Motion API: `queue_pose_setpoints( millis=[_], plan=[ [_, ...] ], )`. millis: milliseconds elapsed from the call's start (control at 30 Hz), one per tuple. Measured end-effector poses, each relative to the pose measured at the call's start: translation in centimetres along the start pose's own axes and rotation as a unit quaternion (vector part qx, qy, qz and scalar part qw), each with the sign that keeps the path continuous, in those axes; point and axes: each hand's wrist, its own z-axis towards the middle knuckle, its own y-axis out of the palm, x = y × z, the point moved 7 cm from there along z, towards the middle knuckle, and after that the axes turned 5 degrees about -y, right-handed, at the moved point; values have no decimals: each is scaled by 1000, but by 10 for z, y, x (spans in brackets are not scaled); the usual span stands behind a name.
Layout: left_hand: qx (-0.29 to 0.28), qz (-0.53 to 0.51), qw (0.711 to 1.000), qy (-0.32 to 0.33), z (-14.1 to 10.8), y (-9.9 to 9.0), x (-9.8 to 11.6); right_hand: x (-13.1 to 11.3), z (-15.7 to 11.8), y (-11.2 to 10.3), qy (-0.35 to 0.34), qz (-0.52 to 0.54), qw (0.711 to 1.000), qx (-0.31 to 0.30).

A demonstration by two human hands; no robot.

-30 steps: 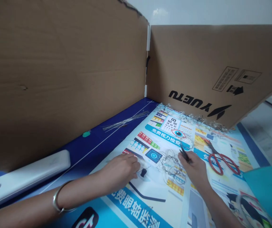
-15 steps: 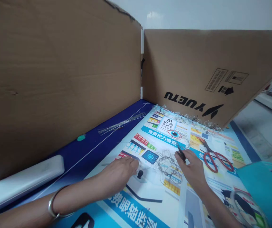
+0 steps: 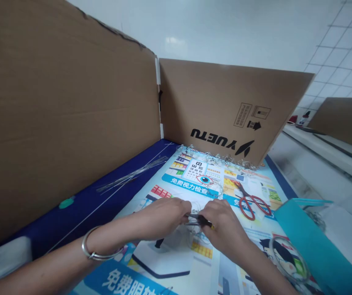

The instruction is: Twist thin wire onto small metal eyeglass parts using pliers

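- My left hand [image 3: 168, 216] is closed, fingers curled in toward the pliers' tip; I cannot tell whether it pinches wire, because the fingers hide that spot.
- My right hand [image 3: 221, 224] is closed around the black pliers [image 3: 198, 220], holding them roughly level, their tip pointing toward the left hand, so the two hands work at one spot.
- The wire loops [image 3: 198, 238] lie under and just beyond both hands, partly hidden, and seem to be held low against the printed sheet [image 3: 176, 258] for support.
- The sheet covers the desk [image 3: 80, 209], whose blue edge carries the bundle of straight wires [image 3: 129, 176], which looks set aside from the hands' working area.
- The red scissors [image 3: 251, 207] lie open on the sheet, right of my hands, within easy reach of the right hand.
- The wire ring [image 3: 286, 258] lies near the teal folder [image 3: 314, 241], off to the right.
- Clear scraps [image 3: 215, 157] line the far edge, against the back cardboard panel [image 3: 221, 106].
- The left cardboard panel [image 3: 62, 123] meets it at the corner, apparently screening off the work.
- A bangle [image 3: 94, 248] circles my left wrist.
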Motion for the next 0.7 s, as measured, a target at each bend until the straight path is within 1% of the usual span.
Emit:
queue_pose_setpoints(
  millis=[133,267,400,567,633,700],
  plan=[
    [-8,-63,998,10,13,-2,0,9,-2,-4,25,-17,999,-14],
    [3,-107,994,29,22,0,-1,18,-2,-1,47,-14,999,-9],
    [20,-111,992,56,21,3,-2,22,-1,11,60,3,998,-19],
    [23,-97,993,60,16,9,-7,21,0,20,71,9,997,-14],
    [44,-86,994,51,16,9,-7,23,1,21,79,8,997,0],
    [83,-75,993,33,15,7,-8,25,1,19,90,13,996,20]
  ],
)
